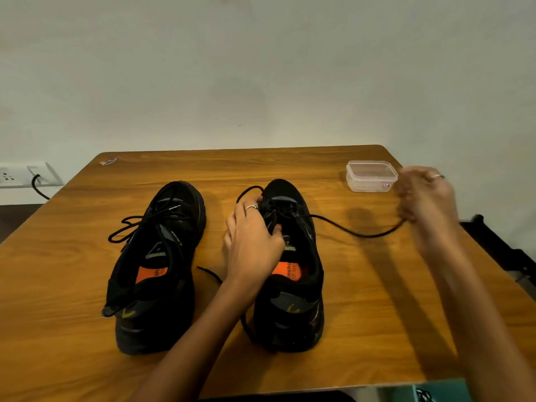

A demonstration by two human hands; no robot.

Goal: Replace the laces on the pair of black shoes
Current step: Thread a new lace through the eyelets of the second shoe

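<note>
With both black shoes standing toes-away on the wooden table [362, 300], work is on the right shoe [293, 288]. Left hand [255, 242] rests over its tongue and eyelet area, fingers curled down onto the lacing, thumb side toward the shoe opening; a ring shows on one finger. It looks like it's gripping the tongue/lace zone, exact pinch point is hidden under the hand.

Right hand [425, 198] is raised off to the right, motion-blurred, fingers curled around the end of a black lace [342, 226]. That lace runs from the right shoe's upper eyelets, sags toward the table, then rises to the hand. A lace loop also sticks out at the toe side of the left hand, and another lace end lies on the table between the shoes, near the left forearm.

Left shoe [156, 268] sits just beside, apart from the right one, untouched, lace loosened and its loops spilling over the left side. Orange insole labels visible in both.

Clear plastic container [371, 176] with lid sits at the far right of the table, near the right hand. Wall socket [17, 174] with a black cord at far left, off the table.
</note>
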